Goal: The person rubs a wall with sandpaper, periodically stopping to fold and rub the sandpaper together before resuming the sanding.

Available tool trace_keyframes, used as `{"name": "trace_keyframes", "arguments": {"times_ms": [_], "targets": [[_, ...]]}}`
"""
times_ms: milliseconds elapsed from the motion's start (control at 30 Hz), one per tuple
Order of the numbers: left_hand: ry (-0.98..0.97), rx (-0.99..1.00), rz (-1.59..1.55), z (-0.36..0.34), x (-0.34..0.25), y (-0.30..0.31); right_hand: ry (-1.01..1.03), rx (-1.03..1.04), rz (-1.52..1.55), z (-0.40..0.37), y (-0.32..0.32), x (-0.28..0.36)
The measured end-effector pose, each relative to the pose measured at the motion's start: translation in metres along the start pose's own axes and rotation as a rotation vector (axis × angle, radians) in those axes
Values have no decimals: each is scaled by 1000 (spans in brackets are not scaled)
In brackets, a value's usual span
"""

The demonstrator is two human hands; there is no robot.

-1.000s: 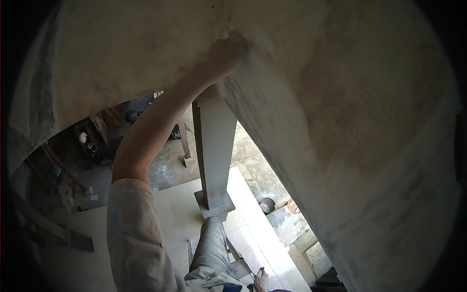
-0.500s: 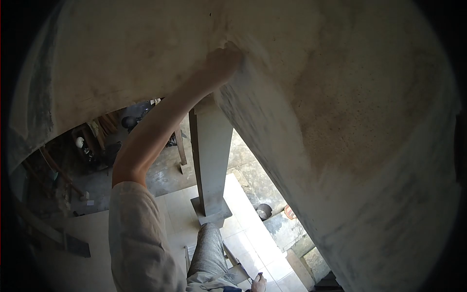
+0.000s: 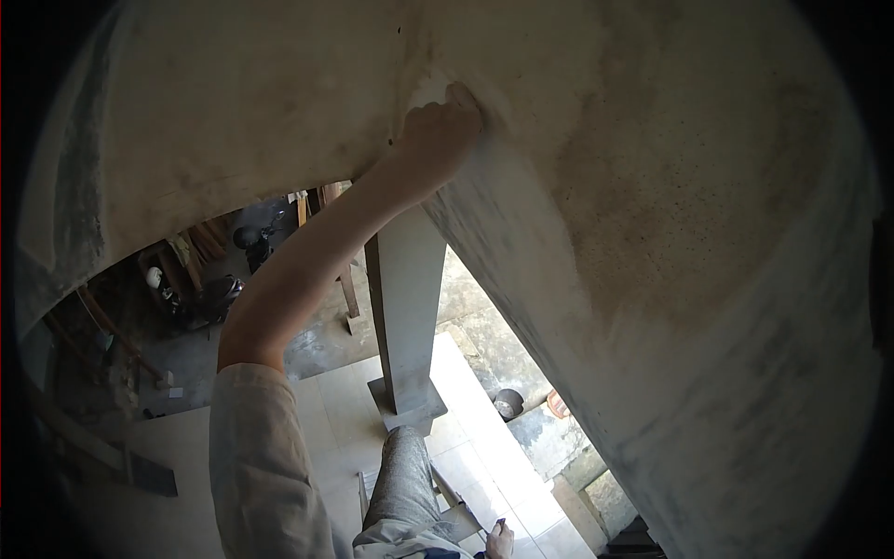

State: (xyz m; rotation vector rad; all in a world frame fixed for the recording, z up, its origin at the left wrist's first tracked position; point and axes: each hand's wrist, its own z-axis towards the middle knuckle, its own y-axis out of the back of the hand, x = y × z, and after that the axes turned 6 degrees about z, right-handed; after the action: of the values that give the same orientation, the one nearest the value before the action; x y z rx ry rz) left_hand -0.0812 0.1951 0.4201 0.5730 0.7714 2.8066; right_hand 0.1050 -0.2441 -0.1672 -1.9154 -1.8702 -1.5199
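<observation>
My left hand [image 3: 445, 130] is raised overhead, its fingers curled closed against the stained, pale ceiling surface [image 3: 270, 102]. It presses where the ceiling meets the sloping plastered beam [image 3: 521, 214]. A whiter patch [image 3: 430, 90] shows just beyond the knuckles. I cannot tell what the left fingers hold, as the back of the hand hides it. Low in the view, beside my grey-clad leg [image 3: 402, 475], my right hand [image 3: 501, 540] is closed around a small dark object [image 3: 501, 524] that pokes out above the fingers.
A grey column [image 3: 407, 307] stands on the tiled floor [image 3: 345, 401] straight below. Beside my leg are parts of a metal frame [image 3: 452, 494]. A dark bucket [image 3: 507, 403] sits outside at the right. A motorbike [image 3: 219, 293] and timber [image 3: 205, 242] are at the left.
My left hand has shifted slightly right along the ceiling edge, uncovering more of the whiter patch. My right hand stays low with the dark object.
</observation>
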Motion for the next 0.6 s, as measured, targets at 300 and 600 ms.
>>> {"name": "trace_keyframes", "arguments": {"times_ms": [300, 600], "targets": [[-59, 14, 99, -17, -20, 18, 33, 10, -42, -6, 3, 2], [-120, -36, 42, -34, -32, 30, 67, 17, -37, -4, 1, 2]]}}
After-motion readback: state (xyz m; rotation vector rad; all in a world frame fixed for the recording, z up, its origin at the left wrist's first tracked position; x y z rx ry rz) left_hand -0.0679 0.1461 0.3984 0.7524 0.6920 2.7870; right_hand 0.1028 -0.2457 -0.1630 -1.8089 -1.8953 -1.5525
